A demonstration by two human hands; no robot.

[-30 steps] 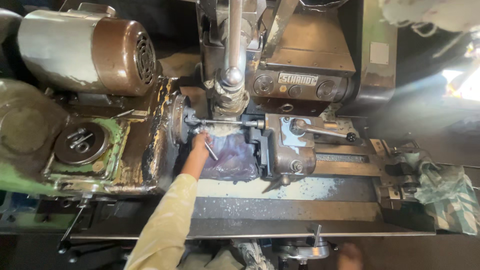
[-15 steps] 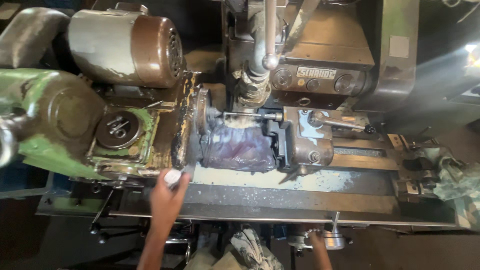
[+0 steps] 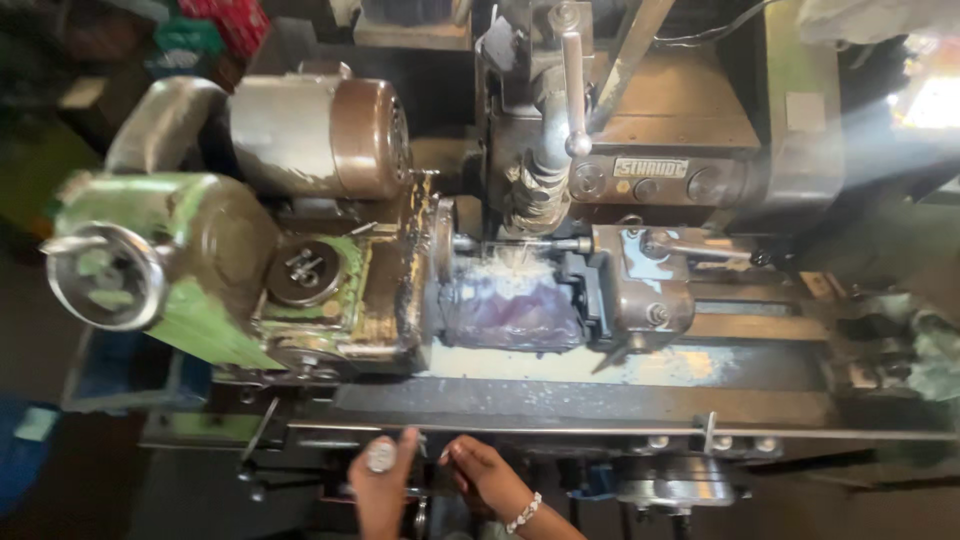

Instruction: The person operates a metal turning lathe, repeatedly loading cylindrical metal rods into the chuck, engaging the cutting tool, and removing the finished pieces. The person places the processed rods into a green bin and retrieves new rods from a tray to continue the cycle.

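1. Grey-green metal fills my view: a small lathe (image 3: 520,300) seen from above, with its bed rail (image 3: 600,400) running across the lower middle.
2. My left hand (image 3: 385,480) sits at the bottom edge, just below the rail. Its grip is closed around a small round silvery part (image 3: 381,456), pinched between thumb and fingers with the flat face up.
3. My right hand (image 3: 485,475) is just beside the left, close but apart as far as I can tell. Its fingers are loosely curled toward the left hand; I cannot tell whether it has hold of anything. A beaded bracelet (image 3: 523,512) shows at the wrist.
4. Both hands are well below the spindle (image 3: 445,240), near the front of the machine.
5. A thin bar (image 3: 520,243) runs from the spindle to the carriage (image 3: 640,285), with pale shavings scattered over a purple cloth (image 3: 515,305) under it.
6. At left sit a green housing (image 3: 200,260) with a handwheel (image 3: 105,275), and a brown motor (image 3: 320,135) behind.
7. A ball-ended lever (image 3: 574,90) stands above the spindle.
8. Whitish swarf (image 3: 560,362) lies along the bed.
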